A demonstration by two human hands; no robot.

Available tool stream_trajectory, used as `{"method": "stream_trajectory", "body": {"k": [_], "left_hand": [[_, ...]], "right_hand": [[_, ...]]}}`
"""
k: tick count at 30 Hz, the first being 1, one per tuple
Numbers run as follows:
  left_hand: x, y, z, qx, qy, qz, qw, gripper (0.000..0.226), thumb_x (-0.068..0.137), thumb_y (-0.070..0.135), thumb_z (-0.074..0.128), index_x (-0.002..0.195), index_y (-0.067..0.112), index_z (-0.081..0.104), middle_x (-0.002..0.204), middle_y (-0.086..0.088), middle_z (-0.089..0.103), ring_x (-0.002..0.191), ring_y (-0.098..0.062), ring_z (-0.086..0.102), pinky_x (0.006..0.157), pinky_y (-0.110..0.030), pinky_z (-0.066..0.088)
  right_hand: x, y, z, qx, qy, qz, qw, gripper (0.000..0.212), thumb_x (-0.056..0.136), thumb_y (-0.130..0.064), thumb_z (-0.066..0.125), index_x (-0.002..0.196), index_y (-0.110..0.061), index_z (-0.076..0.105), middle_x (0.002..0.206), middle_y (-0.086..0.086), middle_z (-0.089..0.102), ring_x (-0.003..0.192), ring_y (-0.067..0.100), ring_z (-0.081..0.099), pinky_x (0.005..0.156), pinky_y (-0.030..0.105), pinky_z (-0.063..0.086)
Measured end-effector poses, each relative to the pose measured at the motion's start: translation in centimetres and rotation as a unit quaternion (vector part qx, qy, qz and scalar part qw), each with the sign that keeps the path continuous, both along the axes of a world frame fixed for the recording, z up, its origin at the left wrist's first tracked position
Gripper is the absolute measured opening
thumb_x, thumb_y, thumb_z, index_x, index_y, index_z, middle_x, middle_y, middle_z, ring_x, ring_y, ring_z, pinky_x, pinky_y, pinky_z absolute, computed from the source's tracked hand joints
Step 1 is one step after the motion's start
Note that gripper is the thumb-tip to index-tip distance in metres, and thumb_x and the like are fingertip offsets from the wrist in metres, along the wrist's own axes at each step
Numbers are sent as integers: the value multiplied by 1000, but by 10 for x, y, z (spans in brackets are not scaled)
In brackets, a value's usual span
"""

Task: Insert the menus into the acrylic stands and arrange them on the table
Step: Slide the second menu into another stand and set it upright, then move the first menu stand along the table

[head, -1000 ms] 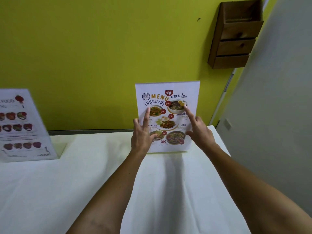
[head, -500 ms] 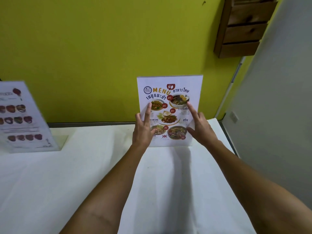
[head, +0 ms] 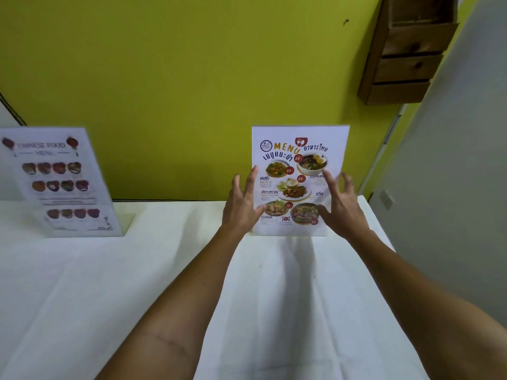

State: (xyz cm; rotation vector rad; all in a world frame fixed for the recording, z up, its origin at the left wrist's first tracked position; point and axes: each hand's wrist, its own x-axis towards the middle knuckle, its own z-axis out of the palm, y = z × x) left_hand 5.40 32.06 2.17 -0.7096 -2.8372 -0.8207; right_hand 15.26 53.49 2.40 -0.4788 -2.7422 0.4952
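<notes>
Your left hand and right hand are both up in front of the Thai menu, one at each side of its lower half. The left one covers the sheet's lower left edge, the right one its lower right edge. Both are open with the fingers spread and slightly curled, gripping nothing. Whether any fingertip touches the sheet, you cannot tell from this view; the right fingers look blurred.

The Thai menu stands upright in its stand, whose clear bottom edge rests on the tabletop near the far edge, towards the right. The sheet fills the stand from bottom to top, and the printed side faces you, with food photos and the word MENU at the top.

Well apart to your left, a second stand holds the Chinese menu. It leans back a little, and its clear foot lies flat on the tabletop beside it. That one also faces you.

The tabletop carries a white cloth with long creases. Behind it is a yellow-green wall, and a wooden rack hangs on it at upper right.
</notes>
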Motion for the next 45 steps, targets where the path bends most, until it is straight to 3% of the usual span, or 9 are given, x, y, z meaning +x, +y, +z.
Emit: {"method": "stream_trajectory", "body": {"k": [3,7,11,17,21,31,34,40,45], "left_hand": [[-5,-14,1,-38,47,-2,998,82,90,37,60,154,24,9,160,-16,14,146,-32,21,115,-43,30],[-13,-57,1,-70,75,-20,995,76,96,39,48,154,17,6,164,-6,5,151,-26,6,121,-44,10],[-28,-135,5,-89,96,-29,991,75,96,37,47,154,18,3,164,-4,4,152,-24,4,122,-45,8],[-68,-269,26,-102,128,20,986,73,96,35,47,154,17,5,164,-3,6,152,-24,7,121,-46,10],[-83,-339,36,-100,125,53,986,73,96,32,48,154,16,7,164,-4,8,151,-23,8,122,-49,13],[-92,-406,31,-90,118,110,983,78,92,31,56,154,14,12,162,-7,17,149,-28,17,119,-52,16],[-94,-418,27,-87,97,144,981,75,94,33,53,154,14,12,161,-7,21,149,-28,16,119,-52,17],[-113,-447,4,-52,31,219,974,79,91,41,55,153,15,13,159,-13,23,147,-30,21,117,-56,23],[-147,-465,-7,-9,8,207,978,97,82,44,68,153,19,6,159,-12,22,145,-32,25,112,-58,29]], "right_hand": [[0,-22,8,93,40,-33,994,86,82,-26,69,151,-21,18,159,20,14,144,41,18,112,54,28],[-14,-71,15,124,73,-18,989,77,87,-26,58,151,-14,19,161,5,17,149,27,13,117,51,18],[-37,-144,16,114,59,-1,992,74,90,-30,50,152,-14,12,162,4,11,150,22,7,119,47,9],[-80,-265,17,89,53,57,993,77,92,-30,50,153,-16,4,163,0,2,150,21,1,120,46,9],[-104,-335,19,75,61,87,992,77,92,-30,50,153,-16,4,163,0,2,150,22,2,119,46,10],[-141,-400,30,95,58,171,979,75,94,-29,49,153,-20,3,163,2,0,150,24,3,118,49,16],[-156,-406,31,62,50,179,981,78,92,-26,51,153,-23,3,163,4,2,148,28,13,115,50,26],[-183,-425,13,-14,14,174,985,90,88,-21,60,150,-35,-4,160,20,2,138,44,31,96,56,47],[-206,-439,-2,-84,20,201,976,102,83,-10,69,150,-37,-2,157,27,3,142,47,18,93,56,47]]}}
